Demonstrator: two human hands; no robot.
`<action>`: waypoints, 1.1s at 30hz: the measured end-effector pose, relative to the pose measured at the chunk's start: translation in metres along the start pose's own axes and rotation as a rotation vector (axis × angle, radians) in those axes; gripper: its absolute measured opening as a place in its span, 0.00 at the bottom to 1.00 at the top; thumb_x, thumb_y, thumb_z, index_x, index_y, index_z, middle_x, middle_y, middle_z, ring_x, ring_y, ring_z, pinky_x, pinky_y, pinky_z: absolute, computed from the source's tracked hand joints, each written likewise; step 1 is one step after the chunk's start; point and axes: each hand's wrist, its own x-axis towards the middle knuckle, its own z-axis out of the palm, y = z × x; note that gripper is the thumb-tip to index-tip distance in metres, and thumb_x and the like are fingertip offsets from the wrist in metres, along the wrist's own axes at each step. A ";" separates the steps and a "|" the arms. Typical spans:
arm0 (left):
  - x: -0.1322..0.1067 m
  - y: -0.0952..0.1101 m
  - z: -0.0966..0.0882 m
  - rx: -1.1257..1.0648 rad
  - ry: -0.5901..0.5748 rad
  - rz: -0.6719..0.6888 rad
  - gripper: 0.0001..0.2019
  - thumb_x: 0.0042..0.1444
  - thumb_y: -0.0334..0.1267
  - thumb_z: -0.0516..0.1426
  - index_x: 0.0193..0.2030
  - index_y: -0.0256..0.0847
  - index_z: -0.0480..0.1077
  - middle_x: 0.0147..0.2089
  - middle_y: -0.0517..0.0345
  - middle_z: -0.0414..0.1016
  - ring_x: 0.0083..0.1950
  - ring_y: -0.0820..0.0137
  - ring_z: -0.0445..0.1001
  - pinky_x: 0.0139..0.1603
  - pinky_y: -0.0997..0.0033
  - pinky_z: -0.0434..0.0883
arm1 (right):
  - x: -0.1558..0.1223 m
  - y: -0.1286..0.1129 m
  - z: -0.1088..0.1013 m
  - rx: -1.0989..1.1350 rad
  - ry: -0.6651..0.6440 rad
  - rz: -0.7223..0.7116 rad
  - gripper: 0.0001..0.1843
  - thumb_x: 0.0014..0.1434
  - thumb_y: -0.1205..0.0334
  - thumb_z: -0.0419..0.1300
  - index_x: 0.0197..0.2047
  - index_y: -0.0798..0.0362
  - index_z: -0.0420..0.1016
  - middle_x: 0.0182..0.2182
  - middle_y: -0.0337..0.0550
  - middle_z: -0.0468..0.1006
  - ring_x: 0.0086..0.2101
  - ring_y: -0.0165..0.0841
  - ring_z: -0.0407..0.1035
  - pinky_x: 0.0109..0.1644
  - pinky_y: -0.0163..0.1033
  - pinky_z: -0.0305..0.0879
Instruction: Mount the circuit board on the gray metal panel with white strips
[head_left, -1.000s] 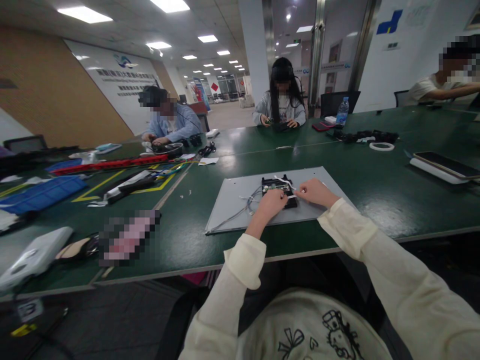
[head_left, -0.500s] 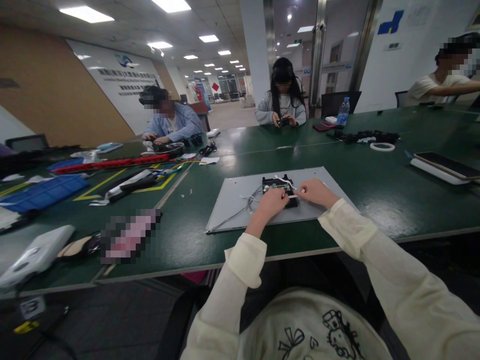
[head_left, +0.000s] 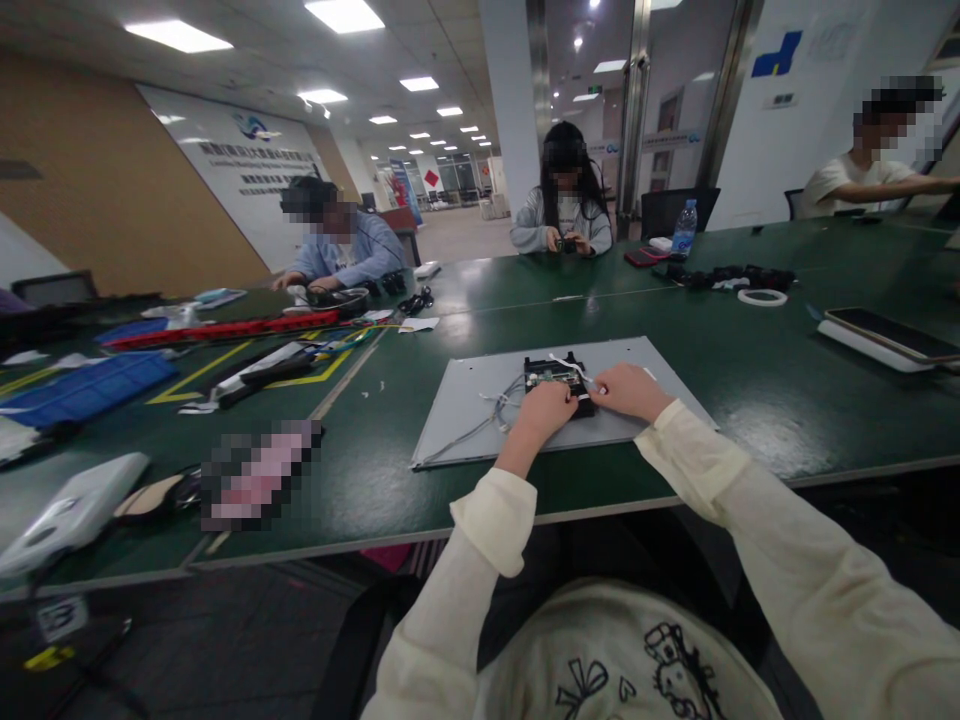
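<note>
A black open-frame device with a green circuit board [head_left: 551, 373] lies on a flat grey panel [head_left: 465, 400]. My left hand [head_left: 548, 412] is closed over its near edge, with fingertips pressed together; what they grip is hidden. At its right edge my right hand [head_left: 631, 391] is closed in a pinch, a small bit of white showing at the fingertips. A thin white strip [head_left: 564, 363] runs across the device toward those fingers. Thin grey cables [head_left: 480, 427] trail from its left side over the panel.
Left on the green table [head_left: 360, 480] are a blue tray [head_left: 97, 385], a white case [head_left: 75, 510] and a pixelated pink item [head_left: 262, 475]. A phone [head_left: 892, 333], a tape roll [head_left: 763, 297] and a water bottle [head_left: 685, 228] stand rightward. People sit across the table.
My right hand has moved slightly closer to the device, its fingertips now at the right edge. My left hand stays at the near edge with only a small shift.
</note>
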 end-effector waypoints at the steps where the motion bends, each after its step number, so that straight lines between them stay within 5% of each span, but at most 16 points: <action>1: 0.000 0.000 0.000 -0.001 -0.003 -0.008 0.15 0.62 0.42 0.50 0.40 0.37 0.76 0.42 0.46 0.78 0.46 0.64 0.76 0.50 0.69 0.69 | 0.000 0.000 -0.001 -0.007 -0.006 0.006 0.20 0.62 0.50 0.52 0.35 0.54 0.80 0.35 0.50 0.81 0.39 0.40 0.73 0.36 0.36 0.58; 10: -0.002 -0.002 -0.008 0.062 0.000 -0.056 0.17 0.59 0.48 0.53 0.39 0.38 0.78 0.40 0.45 0.78 0.45 0.60 0.77 0.46 0.65 0.72 | -0.001 0.001 -0.006 -0.071 -0.027 0.047 0.22 0.59 0.47 0.53 0.35 0.55 0.81 0.34 0.53 0.80 0.38 0.42 0.74 0.37 0.38 0.61; 15: -0.004 -0.004 -0.011 0.113 0.032 -0.052 0.18 0.58 0.48 0.54 0.40 0.37 0.78 0.40 0.43 0.78 0.44 0.58 0.77 0.45 0.63 0.73 | -0.001 0.004 -0.006 -0.103 -0.040 0.065 0.18 0.58 0.54 0.53 0.38 0.56 0.81 0.35 0.54 0.80 0.38 0.43 0.74 0.38 0.39 0.62; 33: -0.007 -0.009 -0.010 0.142 0.037 -0.042 0.12 0.57 0.36 0.53 0.41 0.35 0.77 0.42 0.42 0.78 0.46 0.58 0.76 0.47 0.63 0.72 | -0.002 0.015 -0.004 -0.091 0.019 0.133 0.17 0.60 0.59 0.51 0.36 0.57 0.80 0.34 0.54 0.80 0.38 0.40 0.72 0.37 0.38 0.58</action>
